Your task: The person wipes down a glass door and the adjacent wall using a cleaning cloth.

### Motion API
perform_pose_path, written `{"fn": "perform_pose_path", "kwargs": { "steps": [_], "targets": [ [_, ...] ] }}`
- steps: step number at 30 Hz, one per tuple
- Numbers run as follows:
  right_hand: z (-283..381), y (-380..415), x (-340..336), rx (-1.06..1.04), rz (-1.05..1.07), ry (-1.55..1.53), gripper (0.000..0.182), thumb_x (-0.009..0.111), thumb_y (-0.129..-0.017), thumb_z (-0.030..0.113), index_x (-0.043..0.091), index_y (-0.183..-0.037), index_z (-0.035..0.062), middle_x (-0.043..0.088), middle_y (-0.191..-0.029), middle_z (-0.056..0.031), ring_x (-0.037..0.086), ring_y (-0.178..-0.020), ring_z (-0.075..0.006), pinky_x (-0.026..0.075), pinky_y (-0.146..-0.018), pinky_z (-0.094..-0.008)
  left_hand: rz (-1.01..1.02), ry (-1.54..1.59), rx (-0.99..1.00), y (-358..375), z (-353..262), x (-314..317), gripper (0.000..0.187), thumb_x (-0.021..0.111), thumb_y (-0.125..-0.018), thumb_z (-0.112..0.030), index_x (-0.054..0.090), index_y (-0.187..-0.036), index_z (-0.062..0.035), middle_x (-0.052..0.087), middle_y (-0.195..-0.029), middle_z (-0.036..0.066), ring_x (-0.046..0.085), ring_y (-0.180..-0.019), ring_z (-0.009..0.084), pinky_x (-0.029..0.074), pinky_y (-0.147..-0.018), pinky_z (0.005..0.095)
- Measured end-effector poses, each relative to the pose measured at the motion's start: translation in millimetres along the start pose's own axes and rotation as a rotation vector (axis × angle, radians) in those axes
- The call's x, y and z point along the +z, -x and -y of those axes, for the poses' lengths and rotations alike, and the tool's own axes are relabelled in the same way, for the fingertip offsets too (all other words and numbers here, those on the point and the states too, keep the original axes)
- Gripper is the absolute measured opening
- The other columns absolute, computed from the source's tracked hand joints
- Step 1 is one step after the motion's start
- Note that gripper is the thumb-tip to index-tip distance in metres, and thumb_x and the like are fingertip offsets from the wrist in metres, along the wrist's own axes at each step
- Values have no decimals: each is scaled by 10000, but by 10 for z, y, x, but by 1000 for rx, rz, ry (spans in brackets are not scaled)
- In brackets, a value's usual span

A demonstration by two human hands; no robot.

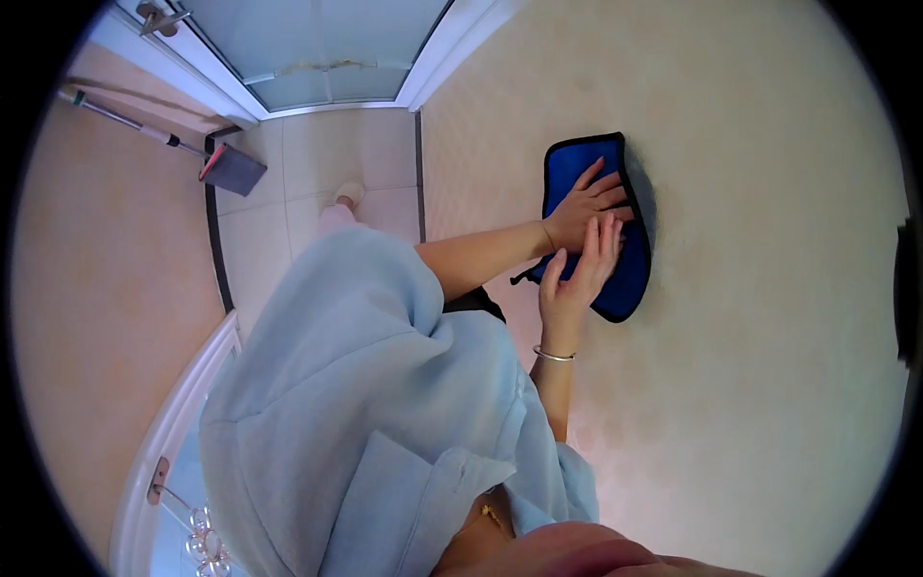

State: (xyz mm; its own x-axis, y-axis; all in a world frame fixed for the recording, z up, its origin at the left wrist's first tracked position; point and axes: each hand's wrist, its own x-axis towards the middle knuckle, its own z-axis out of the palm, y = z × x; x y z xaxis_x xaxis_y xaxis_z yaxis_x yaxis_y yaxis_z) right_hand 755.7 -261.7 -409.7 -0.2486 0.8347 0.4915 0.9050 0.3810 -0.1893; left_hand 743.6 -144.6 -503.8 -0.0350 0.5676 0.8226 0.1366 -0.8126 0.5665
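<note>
A blue cloth pad (627, 287) with black edging and a grey, fuzzy underside lies against the pale wall (769, 288). My left hand (583, 213) rests flat on its blue face, fingers spread and reaching to the black edge. Over the lower side of that hand comes my right hand (580, 274), wearing a bracelet (554, 355) at the wrist. Its fingers are stretched out, thumb apart, and overlap the left hand and the blue cloth. The left thumb is hidden. A small black loop (522, 278) sticks out from the pad's left corner.
A glass-panelled door (317, 53) stands beyond the tiled floor (375, 144). A long-handled tool with a grey head (234, 170) leans at the left wall. My slippered foot (349, 195) is on the tiles. Another door (159, 481) is at lower left, a black object (905, 293) at the right edge.
</note>
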Motion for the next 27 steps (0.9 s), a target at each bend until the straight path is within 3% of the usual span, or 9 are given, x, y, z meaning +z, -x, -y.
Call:
{"fn": "perform_pose_path", "kwargs": {
  "steps": [2,5,6,13,16,20,22,26,27],
  "targets": [
    [73,-64,29,17,-1,-47,552,546,-912,90,434,-1440,-30,384,-1527,-237,320,-1437,-434,254,-1168,-542,-54,-56,-40,-9,126,59,385,647,-860,-295,613,-1209,-135,462,-1451,148,319,-1442,340,146,-1191,606],
    [96,-277,158,16,4,-112,576,550,-886,56,425,-1441,-33,366,-1534,-240,307,-1443,-432,253,-1171,-542,-200,-28,-373,-456,468,-117,448,611,-889,-260,574,-1293,-69,411,-1504,180,277,-1469,356,153,-1200,563],
    [77,-322,222,22,1,-141,579,548,-885,50,420,-1443,-36,358,-1537,-242,305,-1443,-433,251,-1172,-539,-201,-33,-462,-563,574,-179,518,560,-925,-253,500,-1394,-41,363,-1549,179,237,-1490,353,152,-1207,528],
    [478,-1291,1168,140,61,-452,612,545,-888,41,362,-1463,-59,329,-1541,-261,294,-1444,-421,247,-1177,-477,-213,-15,-612,-647,1826,-590,574,500,-970,-284,392,-1499,-92,289,-1601,145,164,-1522,301,146,-1210,514],
    [325,-1520,1529,235,72,-580,630,530,-892,13,324,-1484,-46,315,-1546,-247,300,-1446,-386,242,-1178,-438,-356,-109,-644,-598,2292,-466,480,481,-1001,-267,462,-1450,-99,431,-1523,128,343,-1452,274,240,-1187,480],
    [9,-1741,2056,451,158,-1023,644,506,-973,51,217,-1545,-20,178,-1625,-207,183,-1510,-284,208,-1194,-393,-464,-160,-733,-395,2672,-458,472,480,-1003,-267,468,-1444,-100,441,-1511,125,355,-1440,270,248,-1183,477],
    [-89,-1808,2306,608,167,-1139,638,490,-980,46,212,-1553,-3,171,-1627,-208,169,-1515,-272,199,-1195,-383,-488,-176,-776,-311,2831,-487,468,479,-1004,-267,471,-1441,-100,446,-1506,124,361,-1434,268,251,-1181,476],
    [-166,-1755,2787,906,234,-1190,637,481,-981,48,219,-1562,29,186,-1625,-206,173,-1516,-261,192,-1197,-364,-491,-166,-829,-91,3073,-602,461,478,-1006,-266,476,-1435,-101,456,-1495,121,373,-1423,264,259,-1176,472],
    [-181,-1764,2826,872,229,-1155,628,484,-980,50,237,-1557,30,203,-1622,-198,190,-1509,-259,198,-1194,-360,-484,-161,-840,-65,3094,-614,459,478,-1006,-266,478,-1434,-101,459,-1492,120,376,-1420,263,261,-1175,472]
  ]
}}
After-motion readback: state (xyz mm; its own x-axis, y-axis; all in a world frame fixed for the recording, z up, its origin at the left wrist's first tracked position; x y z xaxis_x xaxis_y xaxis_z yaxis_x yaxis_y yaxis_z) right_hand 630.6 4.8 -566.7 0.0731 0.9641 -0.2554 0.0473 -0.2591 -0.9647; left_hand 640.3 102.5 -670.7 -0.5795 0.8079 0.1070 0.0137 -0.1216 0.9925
